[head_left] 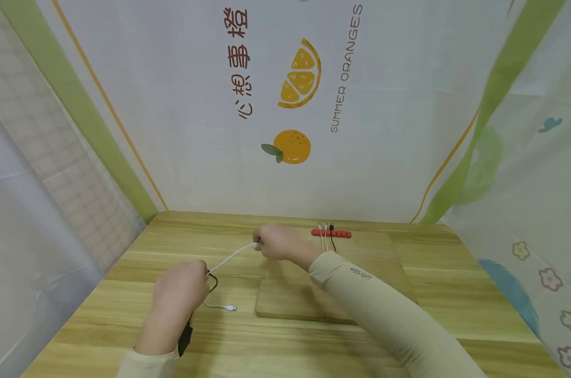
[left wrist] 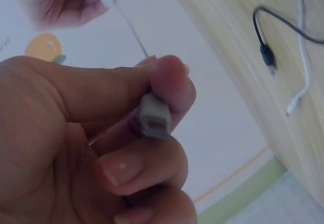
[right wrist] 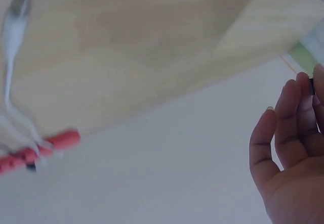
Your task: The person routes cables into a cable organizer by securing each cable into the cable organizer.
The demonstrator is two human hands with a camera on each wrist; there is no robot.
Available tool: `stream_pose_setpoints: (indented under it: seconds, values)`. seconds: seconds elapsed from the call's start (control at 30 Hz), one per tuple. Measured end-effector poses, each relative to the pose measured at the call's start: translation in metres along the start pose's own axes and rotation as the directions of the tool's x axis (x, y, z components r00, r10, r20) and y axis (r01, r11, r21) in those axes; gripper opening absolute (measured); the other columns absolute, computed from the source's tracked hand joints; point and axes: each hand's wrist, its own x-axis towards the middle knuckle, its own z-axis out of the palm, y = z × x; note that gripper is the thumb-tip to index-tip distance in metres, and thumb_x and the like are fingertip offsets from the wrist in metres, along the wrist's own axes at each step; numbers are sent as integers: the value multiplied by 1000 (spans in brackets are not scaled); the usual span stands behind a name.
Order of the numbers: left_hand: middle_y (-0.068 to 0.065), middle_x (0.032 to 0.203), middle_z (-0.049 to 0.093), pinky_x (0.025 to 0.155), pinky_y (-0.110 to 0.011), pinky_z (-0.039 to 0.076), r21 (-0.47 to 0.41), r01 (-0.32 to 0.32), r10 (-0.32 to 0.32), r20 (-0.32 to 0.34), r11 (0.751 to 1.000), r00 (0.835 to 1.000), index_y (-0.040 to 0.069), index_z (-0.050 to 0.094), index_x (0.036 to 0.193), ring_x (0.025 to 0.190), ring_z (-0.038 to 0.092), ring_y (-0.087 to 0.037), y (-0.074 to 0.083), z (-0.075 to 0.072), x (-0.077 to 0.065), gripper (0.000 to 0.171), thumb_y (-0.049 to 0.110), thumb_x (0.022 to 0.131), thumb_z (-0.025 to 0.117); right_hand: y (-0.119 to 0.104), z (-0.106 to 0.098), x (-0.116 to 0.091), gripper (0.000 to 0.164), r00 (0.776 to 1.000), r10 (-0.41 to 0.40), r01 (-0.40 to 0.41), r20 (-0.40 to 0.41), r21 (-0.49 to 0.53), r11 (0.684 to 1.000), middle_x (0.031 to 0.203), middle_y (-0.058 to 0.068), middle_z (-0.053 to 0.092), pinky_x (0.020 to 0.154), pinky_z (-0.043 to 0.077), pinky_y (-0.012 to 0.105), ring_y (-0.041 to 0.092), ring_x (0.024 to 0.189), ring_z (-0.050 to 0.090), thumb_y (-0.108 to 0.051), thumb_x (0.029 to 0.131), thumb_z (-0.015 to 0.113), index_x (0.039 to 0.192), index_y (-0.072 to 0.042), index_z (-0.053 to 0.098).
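Between the two hands a thin white USB cable (head_left: 230, 258) is stretched above the table. The left hand (head_left: 183, 287) pinches one end, and its flat white connector (left wrist: 155, 114) sticks out between thumb and fingers in the left wrist view. At the cable's other end, the right hand (head_left: 282, 241) pinches a white plug (head_left: 255, 245) between thumb and fingertips. Below the left hand lie a black cable (left wrist: 267, 57) and a second white cable (left wrist: 305, 64) on the table.
A wooden board (head_left: 290, 302) lies on the wooden table (head_left: 138, 273). On its far part, a red cable holder (head_left: 344, 234) carries two white cables and a black one. A printed curtain (head_left: 209, 173) hangs behind the table and at both sides.
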Motion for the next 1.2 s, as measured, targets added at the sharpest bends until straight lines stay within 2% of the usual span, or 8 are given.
stream_pose_setpoints:
  seconds: [0.23,0.43,0.53,0.67,0.8,1.0,1.07,1.2]
  values:
    - [-8,75,69,51,-42,47,40,-40,40,-8,998,999,8,76,100,63,56,-21,26,13,0,13,12,102,64,14,-29,-11,17,999,-25,24,-45,-33,999,102,6,80,74,54,29,15,85,67,-13,106,64,107,-6,80]
    - [-4,64,62,45,-36,43,91,-147,154,-79,985,985,8,72,86,54,49,-16,56,28,-1,9,4,95,71,34,-46,-24,19,997,12,-16,-83,-49,999,109,8,81,83,56,33,18,90,68,-12,105,65,110,-5,81]
    - [-3,63,60,43,-34,43,127,-196,210,-110,972,971,7,70,85,53,48,-14,73,31,0,9,3,91,76,46,-53,-32,21,996,38,-38,-83,-5,999,118,11,79,93,60,38,23,102,73,-11,105,63,115,-3,80]
    - [-5,69,67,46,-39,49,164,-230,250,-113,959,962,7,74,91,55,54,-15,97,32,6,5,7,91,78,62,-63,-44,26,992,106,-102,-75,49,994,127,15,76,103,59,43,30,118,73,-11,106,61,124,-1,77]
    - [-3,68,67,46,-39,50,192,-291,319,-133,937,938,10,74,87,55,55,-14,123,33,13,6,5,90,78,78,-73,-53,28,981,173,-168,-91,58,984,130,17,74,103,58,45,31,119,71,-10,105,61,127,1,75]
    - [4,61,61,44,-37,50,258,-399,450,-180,880,875,15,67,71,51,52,-10,162,40,23,21,5,86,77,99,-87,-68,30,970,213,-208,-119,47,977,130,22,72,103,57,48,36,121,69,-5,104,57,128,5,72]
    - [5,59,60,43,-35,49,274,-415,472,-192,868,861,18,65,68,51,53,-10,173,45,26,24,7,86,77,105,-91,-72,29,967,219,-215,-126,45,976,128,23,72,102,57,48,37,119,68,-4,104,57,127,5,72]
    - [6,64,64,45,-36,50,285,-423,477,-160,860,864,21,67,68,55,59,-10,195,57,34,24,13,89,77,120,-93,-79,27,959,246,-244,-142,30,969,122,23,70,98,58,48,37,113,68,-3,104,57,124,5,73]
